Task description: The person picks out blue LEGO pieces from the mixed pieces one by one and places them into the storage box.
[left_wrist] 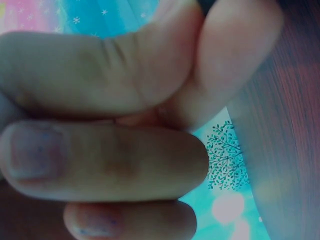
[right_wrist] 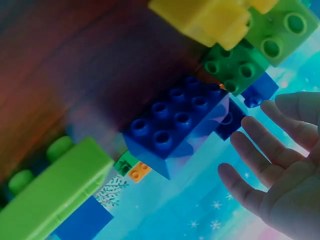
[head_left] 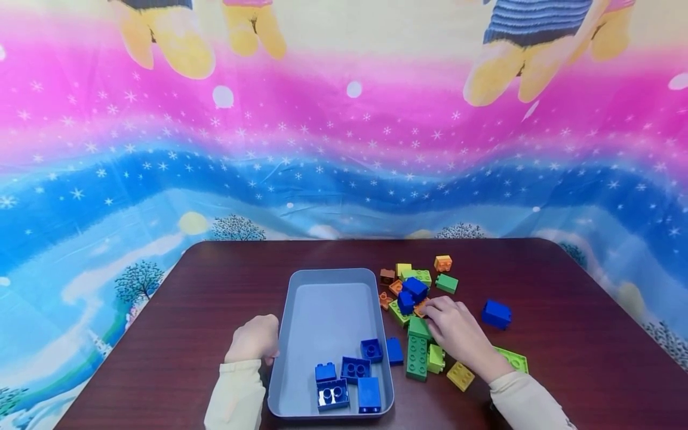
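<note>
In the head view my right hand (head_left: pixel 457 328) reaches over a pile of toy building blocks, its fingertips by an orange block (head_left: pixel 421 307) and a small blue block (head_left: pixel 406 302). The right wrist view shows the fingers of this hand (right_wrist: pixel 275 165) extended and spread, with nothing gripped; contact with a block cannot be told. Left of the grey tray (head_left: pixel 285 334), my left hand (head_left: pixel 255 339) is curled beside its rim. Up close, the left hand (left_wrist: pixel 120 110) has folded fingers and holds nothing visible. Several blue blocks (head_left: pixel 369 394) lie in the tray's near end.
A blue block (head_left: pixel 395 351) lies against the tray's right side. Farther right are another blue block (head_left: pixel 497 314), a yellow block (head_left: pixel 460 376) and a lime block (head_left: pixel 513 359). A long green block (head_left: pixel 417 357) lies in the pile. Printed cloth hangs behind the dark table (head_left: pixel 161 358).
</note>
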The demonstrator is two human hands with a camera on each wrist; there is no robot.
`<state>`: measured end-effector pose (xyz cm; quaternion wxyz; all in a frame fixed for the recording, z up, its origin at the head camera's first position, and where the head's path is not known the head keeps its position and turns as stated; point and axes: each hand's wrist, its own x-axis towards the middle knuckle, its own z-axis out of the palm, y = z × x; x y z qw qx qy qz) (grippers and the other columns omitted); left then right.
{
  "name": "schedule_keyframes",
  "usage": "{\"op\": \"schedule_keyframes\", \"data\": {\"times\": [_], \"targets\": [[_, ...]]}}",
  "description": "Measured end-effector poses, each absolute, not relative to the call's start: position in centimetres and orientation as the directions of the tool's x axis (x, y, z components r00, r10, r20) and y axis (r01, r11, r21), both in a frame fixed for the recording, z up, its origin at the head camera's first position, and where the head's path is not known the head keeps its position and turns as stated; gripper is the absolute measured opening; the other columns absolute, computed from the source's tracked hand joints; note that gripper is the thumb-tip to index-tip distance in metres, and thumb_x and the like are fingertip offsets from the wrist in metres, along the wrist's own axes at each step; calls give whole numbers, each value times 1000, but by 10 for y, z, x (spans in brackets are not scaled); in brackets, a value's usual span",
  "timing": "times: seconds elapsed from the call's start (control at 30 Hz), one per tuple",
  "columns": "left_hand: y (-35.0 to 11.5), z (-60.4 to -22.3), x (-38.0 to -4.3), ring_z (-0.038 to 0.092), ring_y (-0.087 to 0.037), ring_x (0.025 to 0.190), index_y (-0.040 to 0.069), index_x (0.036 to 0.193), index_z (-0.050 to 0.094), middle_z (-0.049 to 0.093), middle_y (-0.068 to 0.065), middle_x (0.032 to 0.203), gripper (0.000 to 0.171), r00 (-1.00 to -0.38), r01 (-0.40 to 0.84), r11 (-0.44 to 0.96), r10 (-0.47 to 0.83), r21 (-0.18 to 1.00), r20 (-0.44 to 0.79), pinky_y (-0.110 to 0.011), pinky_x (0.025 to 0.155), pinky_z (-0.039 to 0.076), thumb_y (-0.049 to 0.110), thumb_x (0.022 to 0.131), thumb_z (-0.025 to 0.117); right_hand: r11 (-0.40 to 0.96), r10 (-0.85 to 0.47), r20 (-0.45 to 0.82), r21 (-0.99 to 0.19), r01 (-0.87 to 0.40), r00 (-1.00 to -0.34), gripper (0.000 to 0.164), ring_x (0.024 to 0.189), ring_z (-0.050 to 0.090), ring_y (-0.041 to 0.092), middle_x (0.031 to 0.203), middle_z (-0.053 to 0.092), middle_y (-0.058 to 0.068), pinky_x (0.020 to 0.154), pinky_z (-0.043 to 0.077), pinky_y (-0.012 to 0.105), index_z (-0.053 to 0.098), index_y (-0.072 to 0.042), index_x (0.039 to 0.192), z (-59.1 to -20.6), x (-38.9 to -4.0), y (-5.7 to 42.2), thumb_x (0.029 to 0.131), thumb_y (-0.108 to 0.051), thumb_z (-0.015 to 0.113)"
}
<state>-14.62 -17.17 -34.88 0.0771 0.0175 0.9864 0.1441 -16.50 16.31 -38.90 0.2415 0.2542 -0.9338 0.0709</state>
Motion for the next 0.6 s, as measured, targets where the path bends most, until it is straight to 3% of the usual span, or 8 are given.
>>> {"op": "schedule_keyframes", "data": {"times": [0.33, 0.6], "targets": [[-173, -348, -145, 55, -13, 44, 2, 57, 62, 67, -10, 47, 17, -987, 15, 957, 62, 290, -151, -31, 47, 43, -8, 69, 68, 884, -399, 472, -31, -467, -786, 16, 90, 61, 28, 92, 71, 14, 73, 52, 49, 72, -2, 90, -391, -172, 175, 74, -6, 71], [-172, -347, -145, 55, -13, 44, 2, 57, 62, 67, -10, 46, 17, -987, 16, 957, 62, 290, -151, -31, 47, 42, -8, 69, 68, 935, -296, 403, -64, -350, -866, 18, 92, 58, 32, 95, 69, 17, 71, 49, 51, 73, 0, 91, -384, -172, 191, 76, -9, 70]]}}
